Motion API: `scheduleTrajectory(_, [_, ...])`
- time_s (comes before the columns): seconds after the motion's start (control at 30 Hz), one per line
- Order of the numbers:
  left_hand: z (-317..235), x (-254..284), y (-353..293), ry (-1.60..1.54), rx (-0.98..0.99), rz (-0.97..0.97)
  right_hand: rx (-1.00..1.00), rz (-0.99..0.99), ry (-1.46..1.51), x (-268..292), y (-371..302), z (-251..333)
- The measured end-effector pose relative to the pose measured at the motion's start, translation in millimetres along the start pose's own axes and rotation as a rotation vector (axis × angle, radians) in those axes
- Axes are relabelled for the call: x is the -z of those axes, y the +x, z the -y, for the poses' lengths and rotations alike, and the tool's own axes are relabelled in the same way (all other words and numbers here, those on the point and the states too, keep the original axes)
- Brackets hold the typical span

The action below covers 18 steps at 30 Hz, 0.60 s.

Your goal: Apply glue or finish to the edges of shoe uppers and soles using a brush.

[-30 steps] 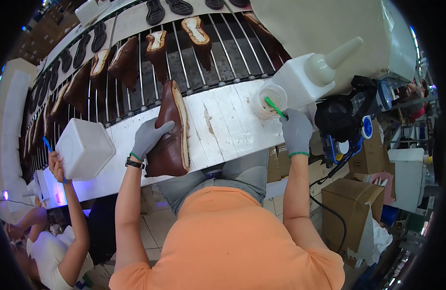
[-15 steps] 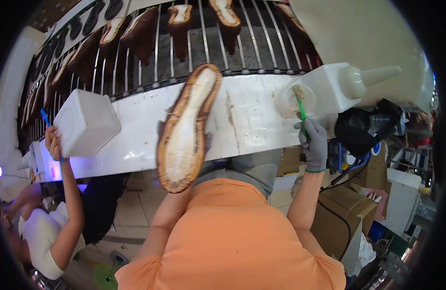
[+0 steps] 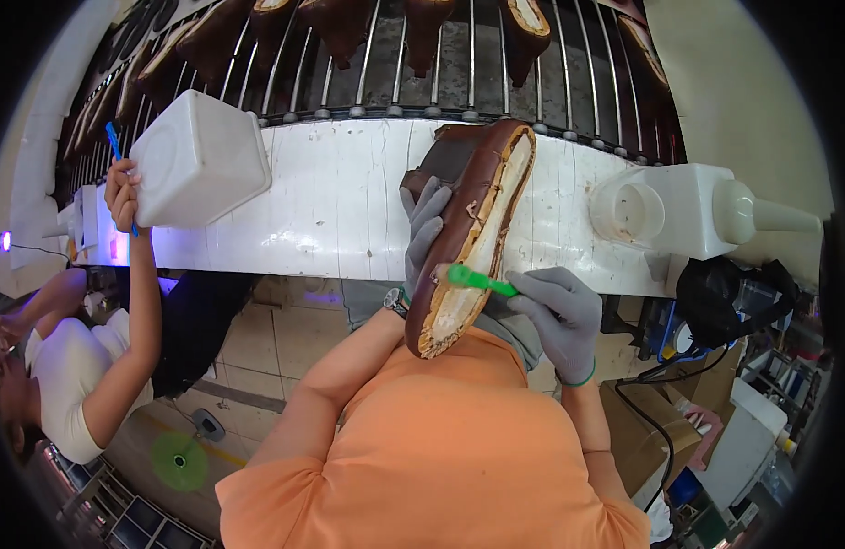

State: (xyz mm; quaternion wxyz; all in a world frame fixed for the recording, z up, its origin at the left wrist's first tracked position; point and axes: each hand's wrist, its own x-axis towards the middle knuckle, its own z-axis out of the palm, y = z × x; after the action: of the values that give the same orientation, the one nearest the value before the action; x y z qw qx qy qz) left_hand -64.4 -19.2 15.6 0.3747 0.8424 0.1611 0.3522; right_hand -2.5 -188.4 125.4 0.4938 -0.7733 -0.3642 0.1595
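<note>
In my grey-gloved left hand [image 3: 424, 233] is a dark brown shoe upper [image 3: 457, 220], its fingers wrapped round the side. Its underside, pale in the middle with a tan rim, faces right and towards me, tilted. A small green-handled brush [image 3: 482, 280] is pinched in my gloved right hand [image 3: 562, 316]. The brush head lies at the lower edge of the shoe's side, near the rim; the exact contact is hard to see. Right of the shoe stands a clear round cup [image 3: 627, 212] on the white ledge [image 3: 349, 197], beside a white squeeze bottle [image 3: 693, 209].
Beyond the ledge, a roller conveyor [image 3: 400, 69] carries several brown shoe uppers. A white plastic container [image 3: 201, 160] sits at left, where a co-worker's hand [image 3: 122, 194] holds a blue-handled tool. A black bag [image 3: 729, 297] and cardboard boxes [image 3: 642, 439] are at right.
My right hand has brought the brush from the cup leftward to the shoe. The shoe has moved right and turned, so its brown side now shows. Uppers on the conveyor appear further right.
</note>
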Motion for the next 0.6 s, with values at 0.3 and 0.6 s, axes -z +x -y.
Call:
scheduleTrajectory(0.3, [17,-11,0,-0.267,-0.279,-0.195,-0.167,-0.285,-0.056,2,34,-35])
scheduleTrajectory(0.6, [37,-33,-17,-0.352,-0.341,-0.21,-0.239,-0.352,-0.08,28,70,-67])
